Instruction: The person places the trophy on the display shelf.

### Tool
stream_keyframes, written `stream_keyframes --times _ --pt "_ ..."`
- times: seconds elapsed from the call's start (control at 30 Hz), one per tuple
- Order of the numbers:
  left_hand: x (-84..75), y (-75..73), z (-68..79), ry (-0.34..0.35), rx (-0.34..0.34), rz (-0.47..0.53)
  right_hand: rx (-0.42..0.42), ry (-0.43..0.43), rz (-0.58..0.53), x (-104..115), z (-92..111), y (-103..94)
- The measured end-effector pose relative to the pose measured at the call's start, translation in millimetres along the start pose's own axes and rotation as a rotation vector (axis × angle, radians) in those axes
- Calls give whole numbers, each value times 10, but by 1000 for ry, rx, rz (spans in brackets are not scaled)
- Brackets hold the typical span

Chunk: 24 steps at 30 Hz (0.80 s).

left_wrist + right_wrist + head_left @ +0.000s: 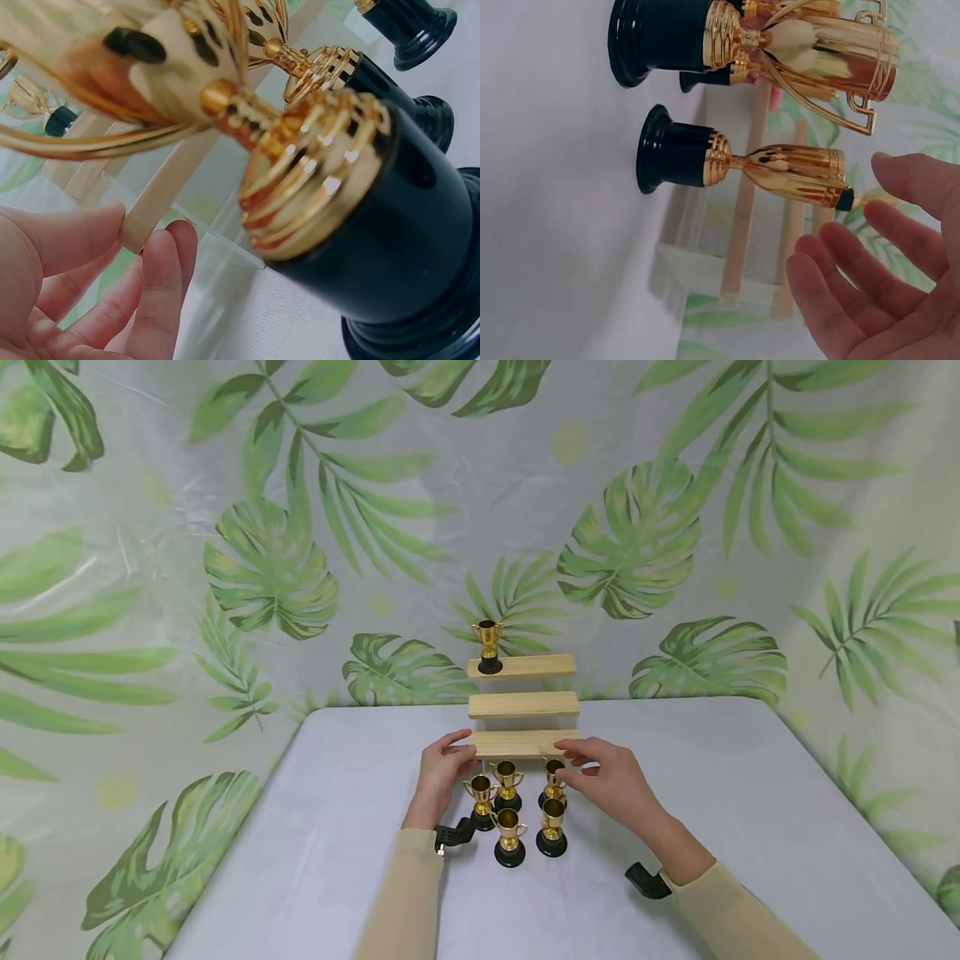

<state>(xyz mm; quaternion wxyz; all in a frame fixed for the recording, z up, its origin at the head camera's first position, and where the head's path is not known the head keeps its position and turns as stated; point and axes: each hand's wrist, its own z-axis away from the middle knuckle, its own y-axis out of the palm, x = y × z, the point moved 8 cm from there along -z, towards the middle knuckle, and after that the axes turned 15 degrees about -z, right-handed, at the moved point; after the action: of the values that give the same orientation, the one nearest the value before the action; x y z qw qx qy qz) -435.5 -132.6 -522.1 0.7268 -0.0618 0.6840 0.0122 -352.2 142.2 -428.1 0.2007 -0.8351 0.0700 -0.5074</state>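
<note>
My left hand (441,777) pinches the left end of the lowest wooden slat (517,743) of a three-step display rack; the left wrist view shows the slat end between thumb and fingers (161,274). On the right, my hand (611,777) is held with fingers spread and loosely bent, holding nothing, beside a small gold trophy cup (795,169) on a black base. Several such trophies stand upright in front of the rack, including a front-left trophy (510,843) and a front-right trophy (552,831). Another trophy (490,647) stands at the left of the top slat.
The middle slat (523,703) lies between the top slat (540,666) and the lowest one. A white tablecloth (315,860) covers the table. Behind it hangs a leaf-print backdrop (487,485). Pale side supports (686,266) hold the slats.
</note>
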Motion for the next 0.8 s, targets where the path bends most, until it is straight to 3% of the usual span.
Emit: stream_keyframes --times 0.23,0.47,0.8 --pt "28 -1 -4 -19 6 3 -21 3 5 -81 -5 -38" --pt "13 -40 -12 -41 8 -16 14 46 -18 -148 -11 68" --pt "47 -19 -41 -35 3 -4 12 38 -14 -198 10 115"
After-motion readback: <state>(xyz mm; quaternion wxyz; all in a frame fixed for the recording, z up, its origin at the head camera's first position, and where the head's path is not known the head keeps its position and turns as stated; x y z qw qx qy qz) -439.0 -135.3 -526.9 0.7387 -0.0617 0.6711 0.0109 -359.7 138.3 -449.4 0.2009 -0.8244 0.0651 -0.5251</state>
